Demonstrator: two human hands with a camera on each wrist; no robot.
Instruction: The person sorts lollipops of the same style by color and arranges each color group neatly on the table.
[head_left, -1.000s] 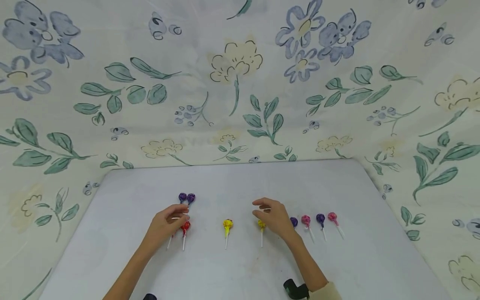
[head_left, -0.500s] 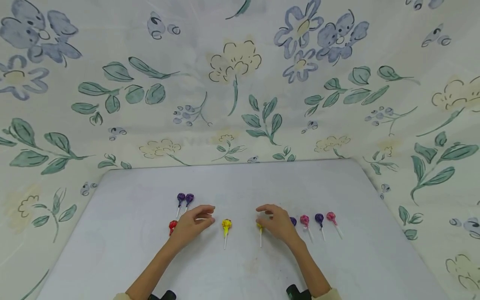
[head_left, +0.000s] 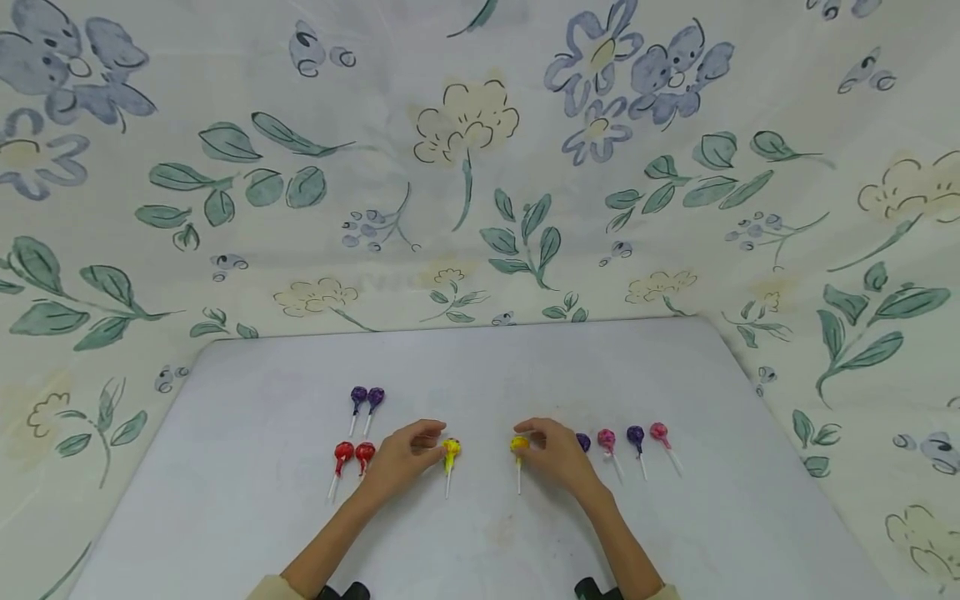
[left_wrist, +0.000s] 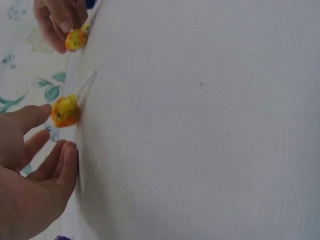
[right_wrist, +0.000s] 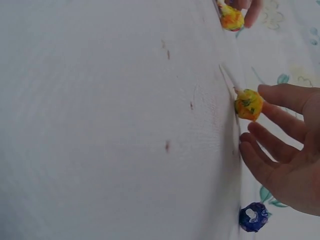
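Note:
A yellow lollipop (head_left: 452, 450) lies on the white table, and my left hand (head_left: 405, 458) reaches to its left side. In the left wrist view the thumb (left_wrist: 37, 116) is at the candy's edge, the other fingers spread apart below it. A second yellow lollipop (head_left: 518, 446) lies to the right, its stick toward me. My right hand (head_left: 558, 457) is around its head from the right; in the right wrist view thumb and index finger (right_wrist: 285, 120) are beside the wrapper, not visibly pinching it. Whether either hand touches its candy is hard to tell.
Left of my left hand lie two red lollipops (head_left: 343, 452), with two purple lollipops (head_left: 359, 394) behind them. To the right are a row of purple and pink lollipops (head_left: 606, 438), one purple partly hidden by my right hand. A floral cloth (head_left: 480, 208) hangs behind the table.
My left hand has moved right, from the red lollipops to the left yellow one. My right hand has lowered slightly toward the other yellow lollipop. The lollipops lie as before.

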